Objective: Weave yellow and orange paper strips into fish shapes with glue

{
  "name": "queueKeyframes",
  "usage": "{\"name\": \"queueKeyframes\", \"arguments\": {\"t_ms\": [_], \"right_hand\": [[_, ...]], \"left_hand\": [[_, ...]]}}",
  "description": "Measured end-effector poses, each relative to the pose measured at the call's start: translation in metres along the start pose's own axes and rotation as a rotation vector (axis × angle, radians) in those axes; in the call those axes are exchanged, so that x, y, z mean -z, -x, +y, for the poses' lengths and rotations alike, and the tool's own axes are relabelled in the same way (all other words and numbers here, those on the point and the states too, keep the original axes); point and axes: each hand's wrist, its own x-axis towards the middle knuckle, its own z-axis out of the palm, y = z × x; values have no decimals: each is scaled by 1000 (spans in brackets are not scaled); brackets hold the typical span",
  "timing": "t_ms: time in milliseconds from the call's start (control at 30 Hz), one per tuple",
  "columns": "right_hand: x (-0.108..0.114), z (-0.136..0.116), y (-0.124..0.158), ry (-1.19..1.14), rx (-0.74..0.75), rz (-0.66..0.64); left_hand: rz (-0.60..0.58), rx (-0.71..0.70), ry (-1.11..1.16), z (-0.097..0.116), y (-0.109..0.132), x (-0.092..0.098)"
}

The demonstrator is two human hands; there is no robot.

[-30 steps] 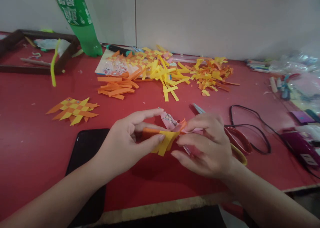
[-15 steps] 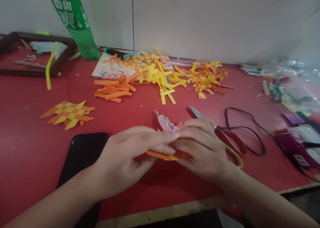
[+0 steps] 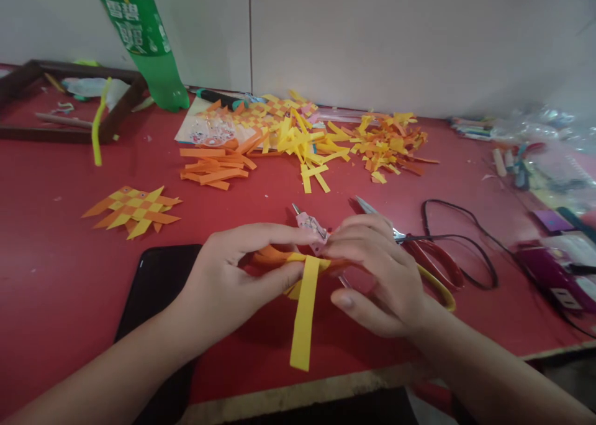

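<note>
Your left hand point(image 3: 233, 268) pinches the orange-and-yellow paper weave point(image 3: 296, 257) between both hands, yellow strip point(image 3: 305, 319) hanging, while your right hand point(image 3: 388, 276) covers its other end, grip indeterminable.

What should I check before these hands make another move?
1. Left hand holding the orange-and-yellow strips: ok, pinched between thumb and fingers.
2. Right hand gripping their other end: cannot tell, its fingers cover that part and its thumb stands apart.
3. Long yellow strip hanging free at its lower end: ok.
4. Pink pointed tool away from the fingers: not ok, it pokes out right beside them.
5. Scissors within sight: ok, partly hidden behind the right hand.
6. Phone uncovered: not ok, the left forearm crosses it.
</note>
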Motion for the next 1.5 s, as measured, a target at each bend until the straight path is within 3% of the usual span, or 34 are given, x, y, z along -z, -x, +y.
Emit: {"name": "queueKeyframes", "arguments": {"t_ms": [133,333,400,500,600,700,800,967,1200,1367,1500], "right_hand": [[-2,-1,-2,33,-13,13],[-5,-1,-3,7,-45,-13],[-5,0,-1,-28,-78,13],[-1,0,1,-245,-124,37],[6,1,1,-574,-148,-63],[11,1,-1,-743,-212,-157],[9,2,-1,-714,-235,-194],[0,2,0,-543,-164,-130],[-6,0,-2,-571,-149,-159],[-6,-1,-4,-559,-235,-159],[-6,-2,-1,-589,-406,-109]], "left_hand": [[-10,28,-10,1,-2,-1],[-45,-114,-70,0,-1,-2],[-38,-90,-44,0,-1,-2],[7,62,-16,-1,-2,-2],[65,178,20,-5,-4,-2],[22,199,122,-8,-5,-2],[-47,249,217,-8,-5,-2],[-66,320,188,-7,-3,-1],[-116,371,211,-5,-4,-2],[-142,378,233,-3,-3,-2],[-72,347,339,-4,-3,-4]]}}
